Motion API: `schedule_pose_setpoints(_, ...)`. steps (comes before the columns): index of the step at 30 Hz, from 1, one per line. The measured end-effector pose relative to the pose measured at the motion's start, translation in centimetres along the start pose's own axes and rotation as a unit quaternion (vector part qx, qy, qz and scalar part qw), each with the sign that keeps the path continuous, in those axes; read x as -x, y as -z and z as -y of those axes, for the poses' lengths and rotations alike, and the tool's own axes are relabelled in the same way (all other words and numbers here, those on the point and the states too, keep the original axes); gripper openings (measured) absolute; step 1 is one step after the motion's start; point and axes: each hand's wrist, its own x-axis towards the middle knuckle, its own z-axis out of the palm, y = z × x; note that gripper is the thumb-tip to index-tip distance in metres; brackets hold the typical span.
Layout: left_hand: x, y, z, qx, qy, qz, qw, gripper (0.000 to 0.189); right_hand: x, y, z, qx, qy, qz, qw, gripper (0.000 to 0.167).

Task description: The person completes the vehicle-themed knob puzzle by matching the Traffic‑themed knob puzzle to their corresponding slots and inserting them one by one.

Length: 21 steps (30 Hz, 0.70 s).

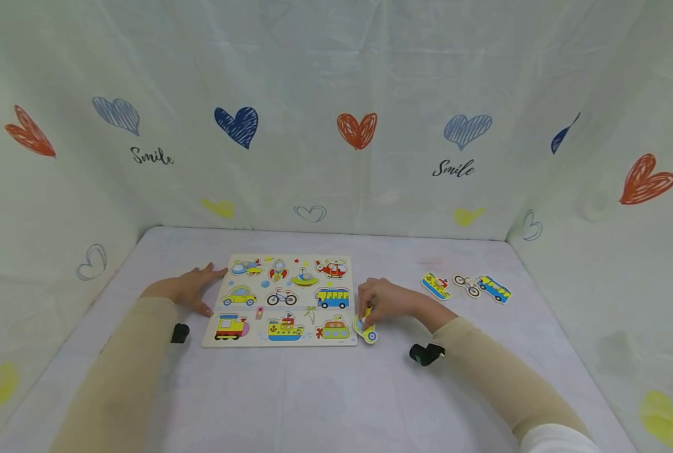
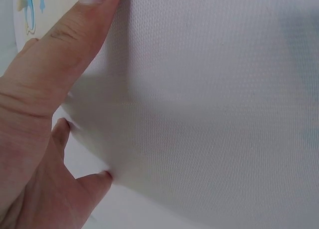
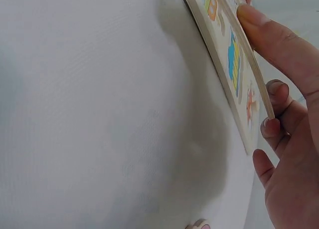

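A wooden vehicle puzzle board lies flat on the table, showing a train, a boat, a bus and other vehicles. At its left edge my left hand is spread, with fingers reaching the rim; in the left wrist view the thumb lies along that edge. Just off the board's right edge, my right hand pinches a yellow car puzzle piece with a blue wheel. Seen edge-on in the right wrist view, the thin piece is tilted between thumb and fingers, above the board.
Right of the right hand lie a loose boat piece, a bicycle piece and a bus piece. A pale curtain printed with hearts stands behind the table and along both sides.
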Motion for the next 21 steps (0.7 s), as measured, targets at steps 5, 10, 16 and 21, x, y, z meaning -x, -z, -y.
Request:
schedule_pose_setpoints(5,0.3,0.1,0.0,0.002,0.004,0.0,1.0,0.109,-0.9,-0.2,0.4,-0.021,0.025,-0.022,0.9992,0.015)
schedule_pose_setpoints(10,0.1,0.0,0.0,-0.001,0.004,0.002,1.0,0.108,-1.7,-0.6,1.1,-0.071,0.042,-0.051,0.9953,0.019)
schedule_pose_setpoints(16,-0.3,0.0,-0.1,0.004,0.016,0.004,0.9999,0.108,-3.0,-1.2,2.5,-0.101,0.055,-0.06,0.9915,0.021)
schedule_pose_setpoints(21,-0.2,0.0,-0.1,0.008,0.021,0.003,0.9997,0.109,-4.3,-1.8,3.9,-0.122,0.064,-0.053,0.989,0.021)
